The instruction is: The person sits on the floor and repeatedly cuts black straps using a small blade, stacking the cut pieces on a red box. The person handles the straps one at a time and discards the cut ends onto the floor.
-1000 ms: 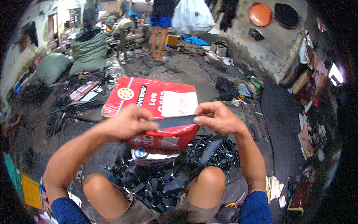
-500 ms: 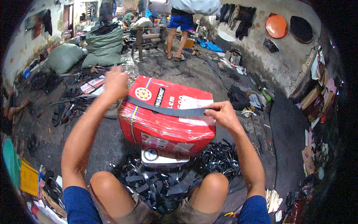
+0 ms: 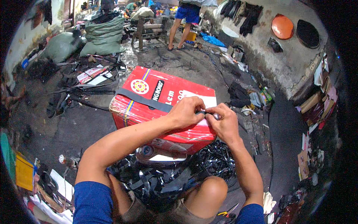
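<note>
A red cardboard box (image 3: 201,91) stands in front of my knees, with a long flat black strip (image 3: 147,101) across its top. My left hand (image 3: 189,112) is closed at the strip's right end, thumb and fingers pinched together. Right beside it my right hand (image 3: 225,121) is also closed, its fingertips meeting the left ones near the box's right edge. A small silvery thing (image 3: 216,116) shows in the right fingers; its kind is too small to make out. My fingers hide the strip's end.
A white container (image 3: 162,156) sits at the box's near side. Shiny black strips (image 3: 214,162) lie heaped by my knees. Tools with yellow handles (image 3: 223,213) lie near my right leg. Green sacks (image 3: 104,37) stand far left; a person in blue shorts (image 3: 187,14) stands ahead.
My left hand has come from the box's far left over to the right, beside my right hand. The strip's left end now lies on the box. My view has shifted slightly.
</note>
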Tool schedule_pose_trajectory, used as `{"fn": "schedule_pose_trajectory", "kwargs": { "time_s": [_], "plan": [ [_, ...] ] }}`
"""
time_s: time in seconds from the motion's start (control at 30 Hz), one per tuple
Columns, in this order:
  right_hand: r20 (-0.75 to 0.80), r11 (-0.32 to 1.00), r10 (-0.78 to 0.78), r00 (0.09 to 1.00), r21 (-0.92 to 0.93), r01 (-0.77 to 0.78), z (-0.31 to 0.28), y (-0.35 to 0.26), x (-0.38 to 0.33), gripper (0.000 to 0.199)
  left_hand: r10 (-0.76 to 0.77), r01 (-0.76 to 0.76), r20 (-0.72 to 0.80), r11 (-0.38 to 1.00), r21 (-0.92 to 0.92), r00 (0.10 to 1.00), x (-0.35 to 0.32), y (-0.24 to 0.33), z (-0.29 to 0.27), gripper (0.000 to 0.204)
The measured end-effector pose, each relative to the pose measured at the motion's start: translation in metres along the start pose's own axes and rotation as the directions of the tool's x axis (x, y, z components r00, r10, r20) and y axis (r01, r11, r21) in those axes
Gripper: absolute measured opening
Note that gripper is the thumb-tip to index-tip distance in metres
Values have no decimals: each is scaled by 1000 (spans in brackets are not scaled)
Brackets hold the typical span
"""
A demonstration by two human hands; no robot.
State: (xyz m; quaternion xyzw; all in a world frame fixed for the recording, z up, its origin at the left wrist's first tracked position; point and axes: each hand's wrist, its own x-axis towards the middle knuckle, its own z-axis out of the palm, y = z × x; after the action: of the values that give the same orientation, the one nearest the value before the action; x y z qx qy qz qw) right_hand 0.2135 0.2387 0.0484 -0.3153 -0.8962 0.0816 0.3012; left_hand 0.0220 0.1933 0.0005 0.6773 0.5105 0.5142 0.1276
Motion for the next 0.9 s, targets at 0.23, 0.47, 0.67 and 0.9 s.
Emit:
{"fn": "schedule_pose_trajectory", "kwargs": {
  "time_s": [0.23, 0.47, 0.67, 0.9],
  "plan": [
    [44, 990, -124, 991, -62, 127, -9, 8, -8, 19, 102, -103, 23, 993, 64, 995, -5, 0, 0, 17],
    [97, 994, -104, 990, 45, 100, -11, 26, -1, 23, -61, 63, 111, 998, -17, 992, 0, 1, -6, 20],
    [5, 991, -94, 996, 100, 93, -3, 28, -3, 23, 31, -33, 79, 999, 26, 996, -2, 0, -3, 19],
    [-52, 941, 142, 989, 318, -118, 21, 35, -6, 12, 85, -91, 52, 986, 140, 995, 0, -1, 0, 16]
  ]
}}
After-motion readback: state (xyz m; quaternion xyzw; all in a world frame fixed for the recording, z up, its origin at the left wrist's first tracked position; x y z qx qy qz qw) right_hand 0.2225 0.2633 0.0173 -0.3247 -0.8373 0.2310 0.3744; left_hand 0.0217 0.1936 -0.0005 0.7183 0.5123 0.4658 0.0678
